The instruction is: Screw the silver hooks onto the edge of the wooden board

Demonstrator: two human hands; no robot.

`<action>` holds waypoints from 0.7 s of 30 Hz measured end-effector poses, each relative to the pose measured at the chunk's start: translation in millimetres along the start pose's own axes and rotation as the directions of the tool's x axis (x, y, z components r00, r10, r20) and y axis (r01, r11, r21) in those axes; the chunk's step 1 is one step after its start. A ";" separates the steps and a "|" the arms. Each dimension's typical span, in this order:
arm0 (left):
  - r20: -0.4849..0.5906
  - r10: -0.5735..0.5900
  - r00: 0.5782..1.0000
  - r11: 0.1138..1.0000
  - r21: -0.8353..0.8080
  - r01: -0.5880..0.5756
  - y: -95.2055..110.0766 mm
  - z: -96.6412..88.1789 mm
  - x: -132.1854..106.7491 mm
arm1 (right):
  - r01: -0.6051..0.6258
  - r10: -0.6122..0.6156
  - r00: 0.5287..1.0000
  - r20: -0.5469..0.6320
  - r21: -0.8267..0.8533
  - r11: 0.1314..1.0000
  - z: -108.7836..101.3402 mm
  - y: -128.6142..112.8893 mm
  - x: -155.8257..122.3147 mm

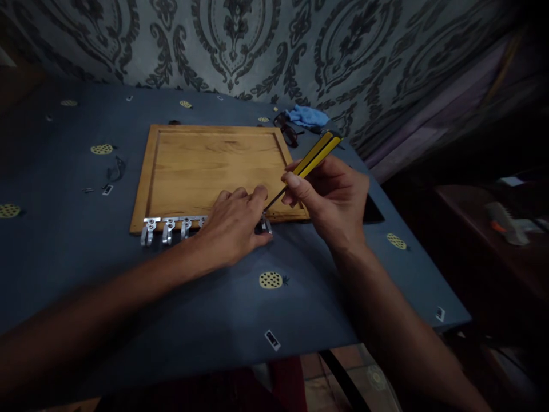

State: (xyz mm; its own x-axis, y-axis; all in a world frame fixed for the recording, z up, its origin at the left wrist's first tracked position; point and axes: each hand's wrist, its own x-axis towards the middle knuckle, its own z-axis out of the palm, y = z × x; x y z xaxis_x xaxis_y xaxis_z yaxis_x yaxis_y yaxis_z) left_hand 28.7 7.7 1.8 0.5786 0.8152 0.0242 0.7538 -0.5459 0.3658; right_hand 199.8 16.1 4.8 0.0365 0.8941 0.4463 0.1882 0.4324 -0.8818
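A wooden board (214, 166) with a raised frame lies flat on the table. Along its near edge runs a silver metal hook rail (169, 222) with several hooks hanging over the front. My left hand (234, 226) is closed over the right part of this rail, fingers on the board's edge and thumb by the end hook (266, 224); it hides the rail's middle. My right hand (332, 194) grips a screwdriver (317, 155) with a yellow and black handle. The shaft slants down to the left, its tip at the rail beside my left fingers.
A blue tablecloth (193, 326) with pineapple prints covers the table. Sunglasses (289, 131) and a blue cloth (307, 116) lie behind the board. A small clear item (115, 169) and screws (87, 190) are at left. A dark flat object (373, 210) sits under my right hand.
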 end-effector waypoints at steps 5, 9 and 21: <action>0.010 -0.001 1.000 1.000 0.007 0.001 0.4 -0.9 0.2 | -0.009 0.009 1.000 0.009 0.005 1.000 1.2 1.1 -0.6; 0.023 -0.004 1.000 1.000 0.017 0.004 0.4 -1.8 0.1 | 0.013 -0.014 0.999 0.036 0.028 1.000 2.0 3.7 -0.5; 0.015 -0.019 1.000 1.000 0.005 0.019 0.2 -0.6 0.3 | 0.011 -0.008 0.994 0.108 -0.023 1.000 0.5 7.8 -1.6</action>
State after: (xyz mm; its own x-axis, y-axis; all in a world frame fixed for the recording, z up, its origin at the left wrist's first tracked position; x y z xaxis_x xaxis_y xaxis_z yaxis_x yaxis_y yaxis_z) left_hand 28.8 8.0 2.5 0.5689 0.8224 0.0031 0.7661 -0.5314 0.3615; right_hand 200.7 18.1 -2.9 -0.0715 0.8980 0.4342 0.2114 0.4390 -0.8732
